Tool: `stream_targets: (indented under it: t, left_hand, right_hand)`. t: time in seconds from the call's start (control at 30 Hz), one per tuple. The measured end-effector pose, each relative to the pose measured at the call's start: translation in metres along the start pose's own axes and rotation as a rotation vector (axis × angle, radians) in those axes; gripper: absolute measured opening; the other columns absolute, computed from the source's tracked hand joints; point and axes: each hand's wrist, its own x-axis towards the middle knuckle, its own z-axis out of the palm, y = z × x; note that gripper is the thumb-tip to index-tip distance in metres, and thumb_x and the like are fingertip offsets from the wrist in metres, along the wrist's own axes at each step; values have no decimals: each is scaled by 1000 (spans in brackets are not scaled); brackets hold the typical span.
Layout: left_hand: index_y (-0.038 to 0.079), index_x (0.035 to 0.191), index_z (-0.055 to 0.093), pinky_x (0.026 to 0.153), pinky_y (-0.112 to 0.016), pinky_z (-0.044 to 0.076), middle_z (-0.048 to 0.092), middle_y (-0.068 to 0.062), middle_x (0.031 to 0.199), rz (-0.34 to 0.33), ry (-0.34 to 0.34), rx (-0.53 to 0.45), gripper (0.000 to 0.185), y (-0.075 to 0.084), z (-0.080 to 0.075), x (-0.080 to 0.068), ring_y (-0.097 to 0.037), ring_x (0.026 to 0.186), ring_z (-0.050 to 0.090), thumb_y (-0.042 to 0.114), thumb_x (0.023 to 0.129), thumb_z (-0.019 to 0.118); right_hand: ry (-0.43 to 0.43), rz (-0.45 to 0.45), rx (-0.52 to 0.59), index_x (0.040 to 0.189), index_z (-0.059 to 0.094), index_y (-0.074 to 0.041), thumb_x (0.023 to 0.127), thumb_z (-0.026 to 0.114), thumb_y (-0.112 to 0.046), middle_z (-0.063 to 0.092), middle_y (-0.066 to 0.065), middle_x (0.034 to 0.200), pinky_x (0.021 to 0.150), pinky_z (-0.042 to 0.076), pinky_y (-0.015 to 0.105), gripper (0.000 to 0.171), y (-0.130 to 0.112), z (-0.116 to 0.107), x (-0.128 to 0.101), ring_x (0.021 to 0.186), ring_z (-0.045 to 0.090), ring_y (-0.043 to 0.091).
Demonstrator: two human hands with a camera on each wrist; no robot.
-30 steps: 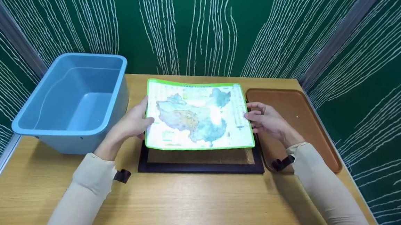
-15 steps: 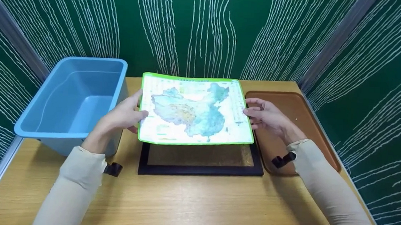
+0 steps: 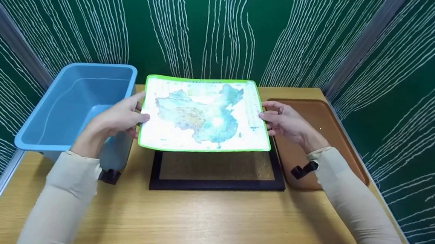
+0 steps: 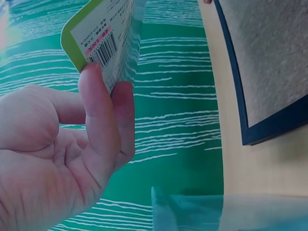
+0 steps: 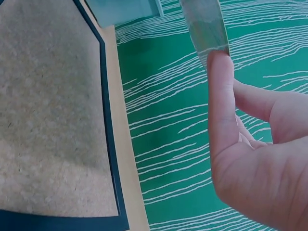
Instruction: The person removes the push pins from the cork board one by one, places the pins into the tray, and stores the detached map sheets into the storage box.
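Head view shows both hands point(image 3: 115, 117) point(image 3: 285, 122) pinching the map point(image 3: 204, 115), now lifted higher off the frame point(image 3: 217, 184) toward the bin point(image 3: 71, 101).

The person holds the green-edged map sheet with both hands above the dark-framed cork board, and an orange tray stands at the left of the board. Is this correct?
Not entirely. In the head view a light blue plastic tub stands left of the dark-framed cork board; the brown tray lies right of it. Otherwise correct: the left hand and right hand hold the green-edged map sheet above the board.
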Motion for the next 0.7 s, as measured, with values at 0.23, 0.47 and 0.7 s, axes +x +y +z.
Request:
stream_targets:
  t: [0.23,0.47,0.7]
  left_hand:
    - [17,163,17,61,-35,58,51,-23,127,-37,-8,49,67,10,-16,-5,-30,93,68,7,105,51]
    - [16,165,8,66,-37,59,46,-22,134,-83,3,90,75,16,-36,-11,-32,100,62,11,105,54]
    - [15,165,5,70,-41,60,47,-23,136,-95,1,111,78,10,-50,-16,-31,103,61,14,105,55]
  right_hand:
    - [-16,-28,-8,142,46,-6,96,70,-10,69,19,116,64,60,35,51,-8,10,1,76,70,24]
    - [-39,-40,17,141,47,-7,96,70,-9,69,20,112,62,61,35,51,-13,24,3,75,72,25]
    - [-87,-43,50,141,45,-7,98,66,-6,72,22,111,64,61,38,48,-14,36,9,76,75,28]
